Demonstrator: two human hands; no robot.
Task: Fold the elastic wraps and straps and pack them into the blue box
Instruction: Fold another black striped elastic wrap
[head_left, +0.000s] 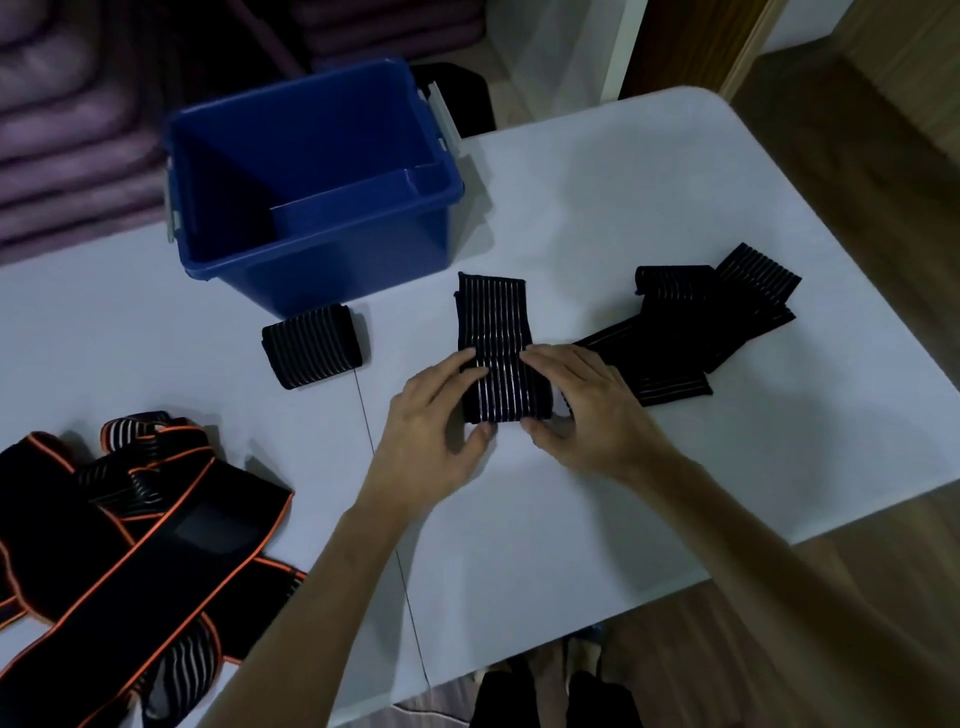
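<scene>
Folding a striped wrap mid-table

Left hand (441, 415) and right hand (582, 405) pinch the wrap (493, 343) near the blue box (311, 171); its elastic, seemingly under tension, could spring unfolded if released.

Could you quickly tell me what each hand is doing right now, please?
Left hand: pinching the striped wrap.
Right hand: pinching the same wrap.

Ribbed black elastic wrap (496, 343), woven cloth with pale shiny stripes, matt between them. Blue box (317, 171) is smooth moulded plastic, slight sheen. Counter (597, 208) looks smooth, matt white. Orange-edged straps (130, 530) are dull black fabric. Floor (857, 156) shows wood grain.
</scene>
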